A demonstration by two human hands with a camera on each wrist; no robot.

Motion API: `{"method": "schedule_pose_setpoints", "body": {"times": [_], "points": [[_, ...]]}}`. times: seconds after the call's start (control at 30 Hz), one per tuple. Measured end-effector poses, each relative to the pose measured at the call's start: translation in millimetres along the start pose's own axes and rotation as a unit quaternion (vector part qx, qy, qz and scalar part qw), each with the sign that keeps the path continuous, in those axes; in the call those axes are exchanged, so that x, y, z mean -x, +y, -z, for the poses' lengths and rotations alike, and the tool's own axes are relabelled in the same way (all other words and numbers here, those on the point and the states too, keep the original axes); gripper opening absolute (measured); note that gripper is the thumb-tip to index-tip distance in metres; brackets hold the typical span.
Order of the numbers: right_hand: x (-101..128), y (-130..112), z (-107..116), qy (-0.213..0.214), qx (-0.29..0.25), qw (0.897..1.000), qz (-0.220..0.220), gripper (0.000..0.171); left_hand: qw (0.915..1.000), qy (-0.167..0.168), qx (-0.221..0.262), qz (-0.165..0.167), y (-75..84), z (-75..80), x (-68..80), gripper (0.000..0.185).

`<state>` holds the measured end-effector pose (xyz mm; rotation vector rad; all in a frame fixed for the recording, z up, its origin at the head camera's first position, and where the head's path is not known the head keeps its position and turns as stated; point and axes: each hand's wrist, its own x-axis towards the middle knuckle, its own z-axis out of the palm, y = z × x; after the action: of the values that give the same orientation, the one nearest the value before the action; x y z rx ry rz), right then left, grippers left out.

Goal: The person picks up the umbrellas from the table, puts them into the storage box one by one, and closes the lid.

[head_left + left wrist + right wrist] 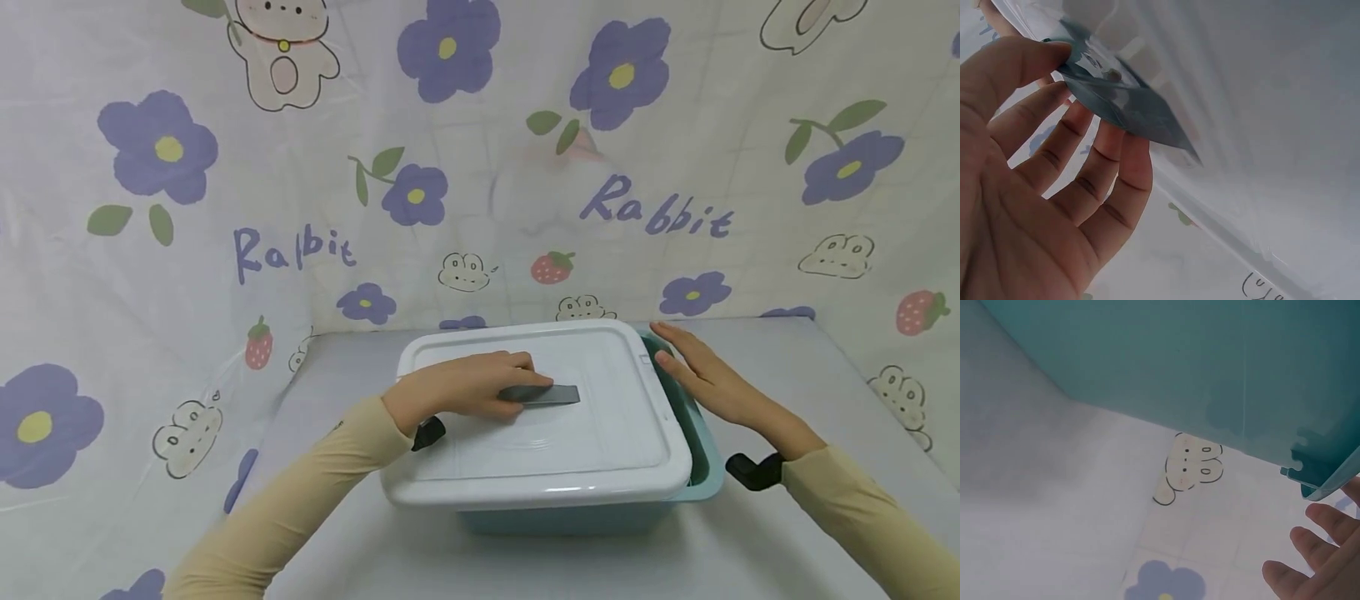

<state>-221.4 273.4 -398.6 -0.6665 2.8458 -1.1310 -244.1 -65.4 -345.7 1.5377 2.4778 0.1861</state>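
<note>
A white rectangular lid (615, 450) lies askew over a teal storage box (562, 521), set off to the left, so a strip of the opening shows along the right side. My left hand (472, 385) pinches the grey strap handle (555, 394) in the middle of the lid. In the left wrist view its thumb and fingertips close on the handle (1129, 106), which arches up from the lid. My right hand (712, 383) is at the box's right rim, fingers extended. The right wrist view shows these fingers (1313, 547) spread just beside the box corner.
The box stands on a pale grey tabletop (352, 367). A white curtain (495, 208) printed with purple flowers, rabbits and strawberries hangs behind and along both sides. Black wrist-camera mounts (753, 472) sit at both cuffs.
</note>
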Motion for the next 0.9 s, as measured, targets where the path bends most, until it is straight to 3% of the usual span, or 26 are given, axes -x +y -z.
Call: {"method": "schedule_pose_setpoints", "body": {"times": [0.5,0.9], "points": [[-3,-4,1,0.006,0.009,1.000,0.022,0.058,0.9998,-0.019,-0.008,0.004,12.0,1.2,-25.3,0.046],[2,5,-2,0.007,0.036,0.999,0.012,0.064,0.9991,-0.039,-0.016,0.009,21.3,1.1,-34.7,0.047]]}}
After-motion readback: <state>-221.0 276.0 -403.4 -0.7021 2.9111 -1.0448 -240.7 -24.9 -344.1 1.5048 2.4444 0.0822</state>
